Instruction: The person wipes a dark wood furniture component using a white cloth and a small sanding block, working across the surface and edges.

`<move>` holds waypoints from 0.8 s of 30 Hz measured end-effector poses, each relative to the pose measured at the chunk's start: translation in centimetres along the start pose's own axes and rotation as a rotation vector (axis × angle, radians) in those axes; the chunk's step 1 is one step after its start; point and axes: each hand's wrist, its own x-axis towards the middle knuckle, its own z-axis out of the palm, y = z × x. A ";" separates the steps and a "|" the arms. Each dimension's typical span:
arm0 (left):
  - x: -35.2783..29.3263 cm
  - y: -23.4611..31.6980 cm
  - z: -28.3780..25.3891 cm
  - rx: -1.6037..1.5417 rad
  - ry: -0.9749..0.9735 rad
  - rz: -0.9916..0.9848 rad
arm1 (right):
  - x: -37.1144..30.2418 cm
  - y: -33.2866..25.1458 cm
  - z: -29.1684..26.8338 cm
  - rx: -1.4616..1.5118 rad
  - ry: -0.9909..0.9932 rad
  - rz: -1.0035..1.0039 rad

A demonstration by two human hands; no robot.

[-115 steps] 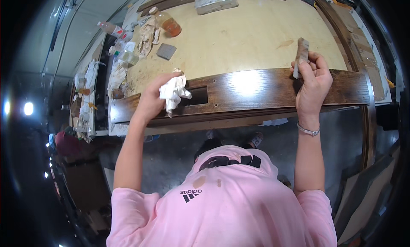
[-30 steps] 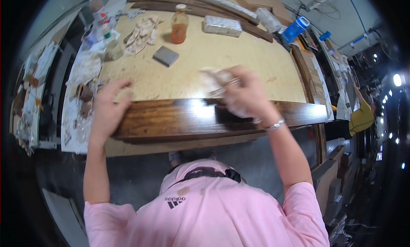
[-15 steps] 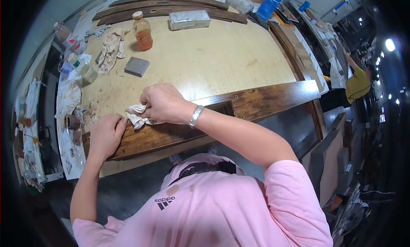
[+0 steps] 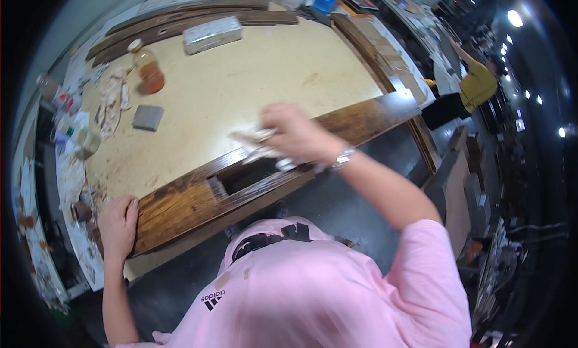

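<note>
The board (image 4: 171, 212) lay aslant along the near edge of the surface (image 4: 271, 71), its visible face already brown. The right hand (image 4: 298, 134) pinched the rag (image 4: 256, 144) near the board's opening (image 4: 244, 178); the left hand (image 4: 118, 226) curled at its left end, grip unclear. Wiping seemed underway; how much remained couldn't be told.

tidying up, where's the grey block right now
In the head view, the grey block lies on the pale tabletop, left of centre, on the near side of the bottle of orange liquid and right of the crumpled cloth.
</note>
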 end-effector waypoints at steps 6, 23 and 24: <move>-0.5 -1.0 0.4 -0.008 0.007 -0.050 | -3.6 7.7 -4.8 0.182 0.003 0.441; -0.6 -3.3 0.9 0.027 -0.024 -0.064 | -9.7 9.1 -6.3 -0.315 0.260 -0.073; -0.7 -3.0 0.6 0.015 -0.021 -0.070 | -10.7 12.2 -8.4 -0.439 0.295 0.019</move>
